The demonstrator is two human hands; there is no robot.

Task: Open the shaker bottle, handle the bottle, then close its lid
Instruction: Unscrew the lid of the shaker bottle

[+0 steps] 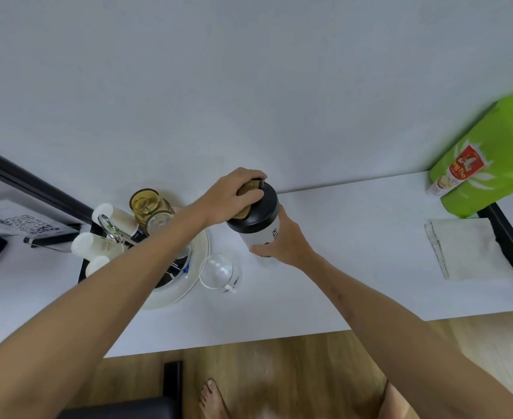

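Shaker bottle [264,234] base hidden by right hand [282,240].

To my left, the clear glass [220,273] and the plate [185,285] crowded with 2 amber jars [150,208] sit close to the shaker bottle [256,220]. To my right the white table [355,252] lies bare up to the folded cloth [468,247] and green bag [491,152].

Soft, even, cool light fills the room with barely a shadow on the white table [355,237], while the wide lens bows the edges, stretching the forearms and smearing the green bag [491,152] at right into blur.
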